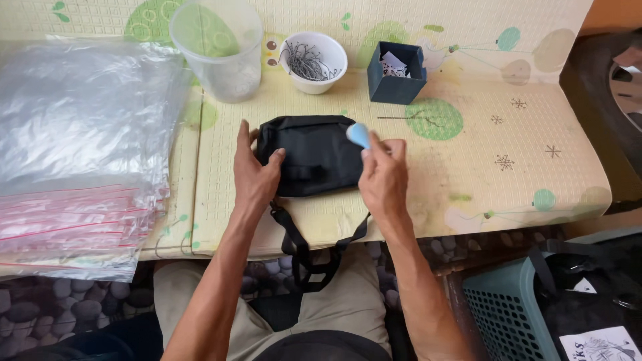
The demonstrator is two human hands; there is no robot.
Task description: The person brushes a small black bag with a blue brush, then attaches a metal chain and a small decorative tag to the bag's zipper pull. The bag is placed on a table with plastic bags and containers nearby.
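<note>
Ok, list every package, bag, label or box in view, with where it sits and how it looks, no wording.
Stack of clear plastic bags: left on the mat, flat, some with red zip edges.
Small dark blue box: top centre, square, open, paper slips inside.
White printed label: bottom right, on black material beside a green basket.
Black pouch: centre, under the left hand; right hand holds a light blue piece.
</note>
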